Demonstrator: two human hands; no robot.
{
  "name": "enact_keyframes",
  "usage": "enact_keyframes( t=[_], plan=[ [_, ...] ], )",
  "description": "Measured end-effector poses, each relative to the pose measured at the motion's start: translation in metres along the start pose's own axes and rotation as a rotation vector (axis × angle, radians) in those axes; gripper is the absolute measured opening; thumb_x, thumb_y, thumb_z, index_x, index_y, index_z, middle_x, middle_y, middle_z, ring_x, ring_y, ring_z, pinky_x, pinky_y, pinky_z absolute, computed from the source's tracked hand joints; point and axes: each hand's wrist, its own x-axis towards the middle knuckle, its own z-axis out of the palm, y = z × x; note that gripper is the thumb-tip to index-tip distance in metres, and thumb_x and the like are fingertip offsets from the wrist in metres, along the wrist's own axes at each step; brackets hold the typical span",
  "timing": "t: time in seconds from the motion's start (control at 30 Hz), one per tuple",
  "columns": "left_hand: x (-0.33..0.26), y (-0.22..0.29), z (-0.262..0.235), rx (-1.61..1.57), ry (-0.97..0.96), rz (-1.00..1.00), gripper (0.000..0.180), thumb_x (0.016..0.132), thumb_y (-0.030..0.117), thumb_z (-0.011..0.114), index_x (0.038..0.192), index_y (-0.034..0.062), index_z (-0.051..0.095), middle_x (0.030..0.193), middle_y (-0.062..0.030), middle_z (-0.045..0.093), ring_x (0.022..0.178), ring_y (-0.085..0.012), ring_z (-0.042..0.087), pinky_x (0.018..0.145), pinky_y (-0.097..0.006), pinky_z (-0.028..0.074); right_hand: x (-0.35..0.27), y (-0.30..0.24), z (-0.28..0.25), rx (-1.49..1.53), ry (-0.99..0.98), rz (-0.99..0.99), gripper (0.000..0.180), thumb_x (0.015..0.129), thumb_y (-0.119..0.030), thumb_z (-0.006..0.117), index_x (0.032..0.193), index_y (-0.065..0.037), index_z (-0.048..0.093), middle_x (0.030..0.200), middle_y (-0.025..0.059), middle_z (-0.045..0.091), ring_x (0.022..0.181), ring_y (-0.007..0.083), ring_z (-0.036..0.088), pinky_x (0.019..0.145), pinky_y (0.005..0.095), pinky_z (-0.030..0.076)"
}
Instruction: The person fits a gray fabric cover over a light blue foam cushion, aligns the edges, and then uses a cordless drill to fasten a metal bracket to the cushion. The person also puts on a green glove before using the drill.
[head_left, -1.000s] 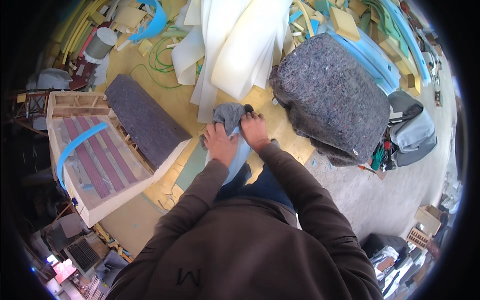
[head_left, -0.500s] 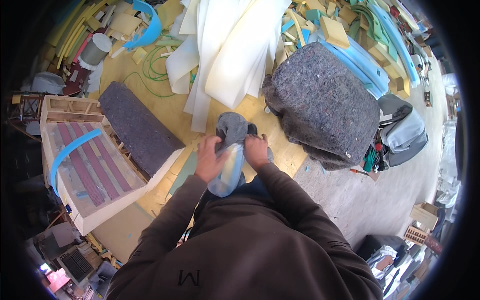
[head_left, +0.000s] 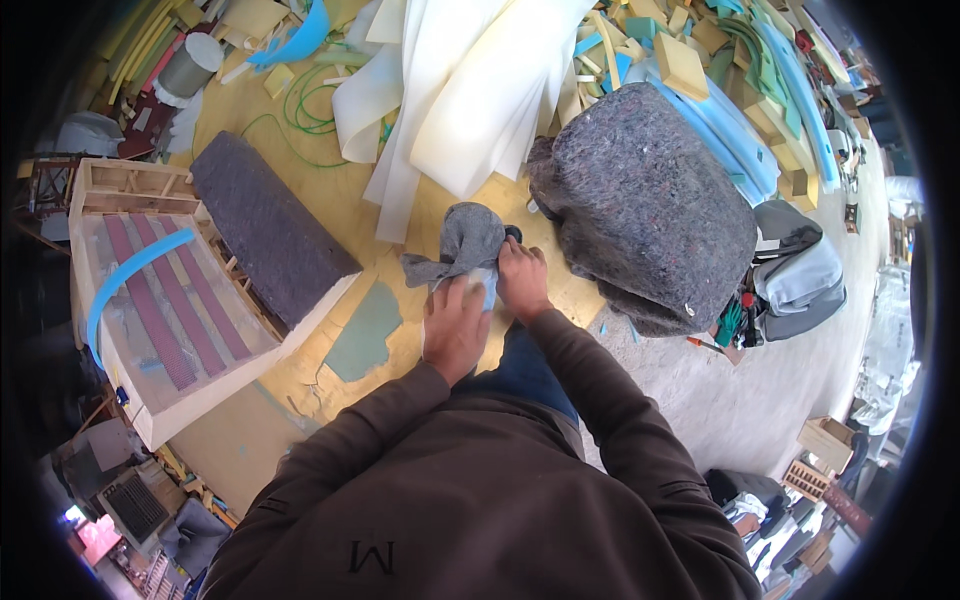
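Close to my body is a small rounded piece in grey cloth (head_left: 470, 235), with thin translucent plastic (head_left: 487, 284) showing at its near end. A loose flap of the cloth sticks out to the left. My left hand (head_left: 457, 328) is pressed over the near end, its fingers bent around the plastic and cloth edge; the thumb is hidden. At the right side, my right hand (head_left: 523, 282) is closed with its fingertips on the cloth edge. Just past those fingertips is a small dark round part (head_left: 513, 233); whether it belongs to the piece I cannot tell.
A wooden frame with straps (head_left: 160, 300) and a dark felt-covered block (head_left: 270, 230) lies left. To the right sits a large grey felt-covered bundle (head_left: 650, 200). White foam sheets (head_left: 465, 100) and several foam offcuts fill the far side of the yellowish table (head_left: 395, 290).
The piece has moved away from my body and the grey cloth now covers more of the plastic. My left hand has shifted right onto its near end; my right hand moved slightly.
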Motion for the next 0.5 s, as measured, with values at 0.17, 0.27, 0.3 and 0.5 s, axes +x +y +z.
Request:
enact_keyframes(
  t=[0.17, 0.27, 0.3, 0.5],
  plan=[
    [-0.006, 0.003, -0.003, 0.087, -0.082, 0.011, 0.065, 0.096, 0.029, 0.076, 0.156, 0.0105, 0.059, 0.160, -0.0164, 0.051, 0.151, -0.0407, 0.046, 0.113, -0.065, 0.042, 0.021, 0.003, 0.001, -0.142, -0.371, 0.009, 0.016, 0.093, -0.015, 0.065, 0.102, -0.006, 0.076, 0.109, 0.0172, 0.082, 0.102, 0.0324, 0.080, 0.099, 0.0581, 0.055],
    [0.005, -0.003, 0.011, 0.160, -0.072, -0.019, 0.066, 0.094, 0.026, 0.075, 0.157, 0.0139, 0.059, 0.160, -0.0119, 0.052, 0.151, -0.0382, 0.046, 0.114, -0.063, 0.042, 0.029, 0.000, 0.004, -0.182, -0.460, 0.035, 0.017, 0.095, -0.018, 0.065, 0.100, -0.008, 0.078, 0.103, 0.0146, 0.082, 0.100, 0.0319, 0.080, 0.104, 0.0593, 0.053],
    [0.012, -0.007, 0.017, 0.174, -0.049, -0.027, 0.065, 0.094, 0.024, 0.075, 0.156, 0.0154, 0.060, 0.160, -0.0102, 0.052, 0.150, -0.0378, 0.047, 0.115, -0.062, 0.041, 0.029, 0.001, 0.005, -0.201, -0.429, 0.040, 0.017, 0.095, -0.019, 0.064, 0.099, -0.009, 0.078, 0.100, 0.0139, 0.081, 0.100, 0.0320, 0.080, 0.106, 0.0599, 0.052],
    [0.038, -0.014, 0.056, 0.181, 0.031, -0.032, 0.063, 0.087, 0.020, 0.078, 0.149, 0.0179, 0.065, 0.157, -0.0051, 0.054, 0.145, -0.0342, 0.049, 0.112, -0.059, 0.042, 0.012, 0.024, 0.000, -0.022, -0.310, 0.000, 0.015, 0.090, -0.013, 0.066, 0.091, -0.003, 0.077, 0.089, 0.0210, 0.079, 0.089, 0.0389, 0.079, 0.110, 0.0590, 0.052]
  ],
)
